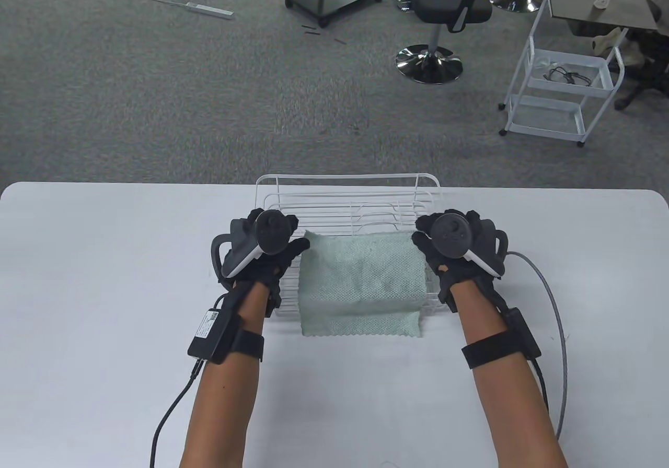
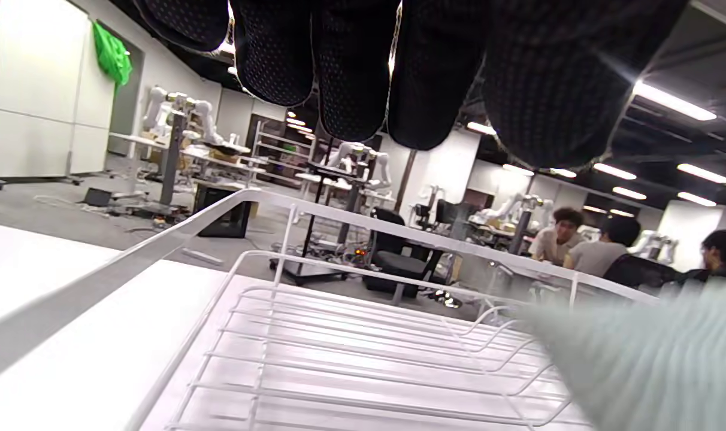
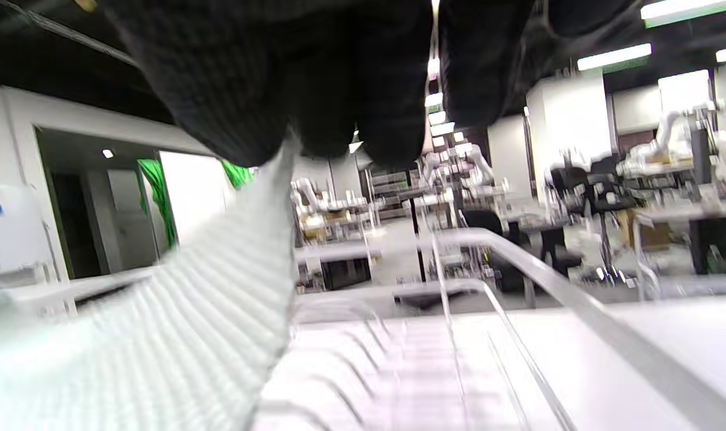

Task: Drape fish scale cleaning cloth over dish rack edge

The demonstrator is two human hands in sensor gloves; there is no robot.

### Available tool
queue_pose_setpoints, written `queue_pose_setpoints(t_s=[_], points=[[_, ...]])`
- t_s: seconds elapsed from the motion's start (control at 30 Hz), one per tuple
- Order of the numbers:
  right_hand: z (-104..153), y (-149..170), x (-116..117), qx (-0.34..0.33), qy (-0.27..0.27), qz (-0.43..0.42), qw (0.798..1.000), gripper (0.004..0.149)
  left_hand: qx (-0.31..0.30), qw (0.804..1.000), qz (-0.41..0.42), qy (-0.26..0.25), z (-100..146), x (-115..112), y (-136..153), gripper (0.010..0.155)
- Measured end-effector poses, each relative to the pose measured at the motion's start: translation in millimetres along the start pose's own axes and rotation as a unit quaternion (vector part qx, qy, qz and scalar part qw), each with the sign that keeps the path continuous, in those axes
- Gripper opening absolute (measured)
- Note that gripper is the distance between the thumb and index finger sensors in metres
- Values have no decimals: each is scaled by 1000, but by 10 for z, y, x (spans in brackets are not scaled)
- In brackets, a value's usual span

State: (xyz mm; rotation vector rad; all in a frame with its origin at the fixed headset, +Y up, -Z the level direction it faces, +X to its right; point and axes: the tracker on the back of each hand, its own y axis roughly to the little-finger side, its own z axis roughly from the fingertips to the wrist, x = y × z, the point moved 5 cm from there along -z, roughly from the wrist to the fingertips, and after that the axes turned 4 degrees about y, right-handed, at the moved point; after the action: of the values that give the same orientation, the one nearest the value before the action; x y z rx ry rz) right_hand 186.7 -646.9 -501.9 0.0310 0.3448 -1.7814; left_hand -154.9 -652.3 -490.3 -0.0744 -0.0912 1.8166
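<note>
A white wire dish rack stands on the white table. The pale green fish scale cloth lies over the rack's near edge, its front part hanging down onto the table. My left hand is at the cloth's far left corner, thumb beside it. In the left wrist view its fingers hang free above the rack, clear of the cloth. My right hand is at the far right corner. In the right wrist view the cloth rises into the pinching fingers.
The rack's far half shows bare wires and plate slots. The table's far edge runs just behind the rack. Glove cables trail over the table on the right. An office chair and a white cart stand on the floor beyond.
</note>
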Motion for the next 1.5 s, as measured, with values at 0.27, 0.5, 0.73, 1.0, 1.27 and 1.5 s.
queue_pose_setpoints(t_s=[0.27,0.5,0.73,1.0,1.27,1.5], points=[[889,318,-670,-15,87,-23,996,58,10,1000,-24,-9,927,203,213,56],[1971,568,-433,-13,51,9,999,59,-4,1000,-2,25,1884,-217,212,54],[2181,818,338,50,-88,-22,995,72,-35,997,-6,65,2048,-861,183,79],[2150,909,420,50,-80,-6,996,77,9,993,-1,119,1978,-964,401,97],[2122,873,537,48,-99,-18,994,76,10,994,-6,113,1976,-975,444,97],[2125,858,492,48,-91,-29,994,75,5,994,-11,106,1992,-966,424,96]])
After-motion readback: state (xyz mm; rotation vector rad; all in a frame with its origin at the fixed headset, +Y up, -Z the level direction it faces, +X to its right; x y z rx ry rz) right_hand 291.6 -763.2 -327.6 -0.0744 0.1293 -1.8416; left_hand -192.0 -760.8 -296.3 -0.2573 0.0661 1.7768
